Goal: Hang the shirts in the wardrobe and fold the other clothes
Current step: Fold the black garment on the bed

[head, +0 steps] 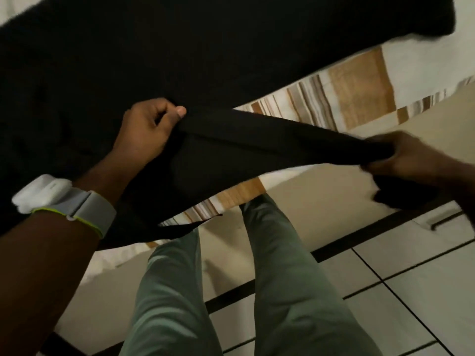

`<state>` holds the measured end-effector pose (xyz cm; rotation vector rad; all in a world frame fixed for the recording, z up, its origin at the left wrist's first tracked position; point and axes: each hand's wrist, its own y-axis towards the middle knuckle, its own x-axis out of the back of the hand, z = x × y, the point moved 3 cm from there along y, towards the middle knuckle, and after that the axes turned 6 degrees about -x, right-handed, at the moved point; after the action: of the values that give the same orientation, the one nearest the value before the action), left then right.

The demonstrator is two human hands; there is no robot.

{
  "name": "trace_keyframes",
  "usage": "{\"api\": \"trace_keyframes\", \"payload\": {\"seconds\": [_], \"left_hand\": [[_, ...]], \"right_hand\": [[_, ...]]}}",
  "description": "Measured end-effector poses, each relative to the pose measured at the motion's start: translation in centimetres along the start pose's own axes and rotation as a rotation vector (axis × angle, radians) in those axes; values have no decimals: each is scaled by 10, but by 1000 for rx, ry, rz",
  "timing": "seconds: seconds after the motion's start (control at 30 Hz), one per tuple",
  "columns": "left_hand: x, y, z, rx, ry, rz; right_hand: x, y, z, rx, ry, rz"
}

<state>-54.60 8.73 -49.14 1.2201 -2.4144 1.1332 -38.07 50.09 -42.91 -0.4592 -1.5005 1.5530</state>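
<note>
A large black garment fills the upper left of the head view and stretches in a band toward the right. My left hand grips a fold of the black cloth near the middle, thumb on top. My right hand holds the other end of the stretched band at the right edge; it is blurred. A narrow black strip hangs loose below the garment. What kind of garment it is cannot be told.
Below the cloth lies a bed with a cream sheet and a brown striped cover. My legs in green trousers stand against the bed's side. White floor tiles with dark joints spread at the lower right.
</note>
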Motion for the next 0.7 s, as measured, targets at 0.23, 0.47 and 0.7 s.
{"api": "trace_keyframes", "payload": {"seconds": [0.23,0.47,0.7], "left_hand": [[4,-7,-24,101,62,50],[-21,-17,-55,-123,364,47],[-101,39,-122,-475,677,190]], "right_hand": [[108,45,-3,143,92,-702],[75,57,-18,118,459,-877],[32,60,-32,190,116,-771]]}}
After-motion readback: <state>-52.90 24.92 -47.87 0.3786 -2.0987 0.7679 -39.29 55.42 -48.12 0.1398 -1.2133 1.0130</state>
